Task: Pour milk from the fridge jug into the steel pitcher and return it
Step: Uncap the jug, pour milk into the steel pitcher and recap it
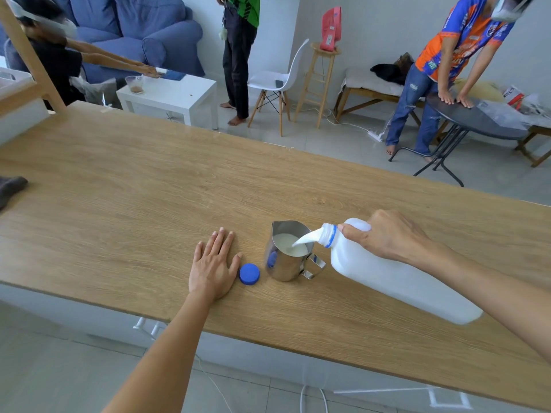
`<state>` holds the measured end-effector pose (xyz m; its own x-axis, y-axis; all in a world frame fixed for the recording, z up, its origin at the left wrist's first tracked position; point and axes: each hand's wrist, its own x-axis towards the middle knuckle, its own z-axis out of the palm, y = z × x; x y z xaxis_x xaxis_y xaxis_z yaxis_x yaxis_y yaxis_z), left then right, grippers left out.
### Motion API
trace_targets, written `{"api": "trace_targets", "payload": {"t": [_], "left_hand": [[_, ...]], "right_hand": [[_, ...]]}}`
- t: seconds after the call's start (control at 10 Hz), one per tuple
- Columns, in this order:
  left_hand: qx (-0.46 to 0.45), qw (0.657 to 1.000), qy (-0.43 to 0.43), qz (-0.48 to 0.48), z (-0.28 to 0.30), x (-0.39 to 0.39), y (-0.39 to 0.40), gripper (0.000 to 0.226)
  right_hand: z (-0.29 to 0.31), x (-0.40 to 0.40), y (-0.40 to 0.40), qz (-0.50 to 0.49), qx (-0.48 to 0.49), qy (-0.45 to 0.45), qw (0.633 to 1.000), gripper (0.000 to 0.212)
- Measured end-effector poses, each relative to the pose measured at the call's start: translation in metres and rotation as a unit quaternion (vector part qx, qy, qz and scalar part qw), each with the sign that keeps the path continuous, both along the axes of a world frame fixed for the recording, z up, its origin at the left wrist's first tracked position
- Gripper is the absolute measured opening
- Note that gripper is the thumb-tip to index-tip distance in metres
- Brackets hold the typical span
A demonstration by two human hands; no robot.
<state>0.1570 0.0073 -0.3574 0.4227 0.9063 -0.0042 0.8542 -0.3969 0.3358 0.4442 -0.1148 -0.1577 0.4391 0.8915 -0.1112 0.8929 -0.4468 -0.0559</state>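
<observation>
The milk jug (396,275) is white translucent plastic with a blue neck ring, uncapped, tilted steeply with its mouth over the steel pitcher (287,254). The right hand (387,236) grips the jug near its top, fingers curled round the handle area. A stream of milk (307,240) runs from the mouth into the pitcher, which stands upright on the wooden counter (149,189), polished, handle toward the jug, partly filled. The blue cap (249,273) lies on the counter just left of the pitcher. The left hand (213,263) rests flat, fingers straight, beside the cap, holding nothing.
</observation>
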Motion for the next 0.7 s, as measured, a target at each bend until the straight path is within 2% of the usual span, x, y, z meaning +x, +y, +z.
{"api": "trace_targets", "payload": {"t": [0.7], "left_hand": [[0.003,1.0,-0.003,0.0,-0.0019,-0.0003,0.0007,0.064]], "right_hand": [[0.006,-0.0063,0.0004,-0.01,0.0,0.006,1.0,0.069]]}}
